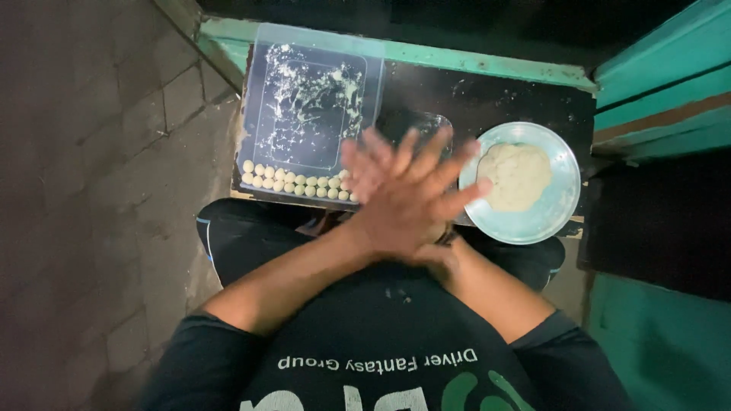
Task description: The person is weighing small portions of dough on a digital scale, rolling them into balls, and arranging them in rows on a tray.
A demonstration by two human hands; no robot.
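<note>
My left hand (411, 209) lies on top of my right hand (362, 169), palm against palm, over my lap at the table's near edge. Both sets of fingers are spread and blurred with motion. Whatever lies between the palms is hidden. Just left of my hands, a double row of several small pale dough balls (293, 181) lines the near side of a clear plastic tray (304, 53) smeared with flour. To the right stands a round metal bowl (562, 199) with a lump of pale dough (516, 176) in it.
The tray and bowl rest on a dark tabletop (502, 95) with a green painted far edge (487, 65). A small clear container (430, 122) sits behind my hands. Paved ground lies to the left, and green painted wood (662, 68) to the right.
</note>
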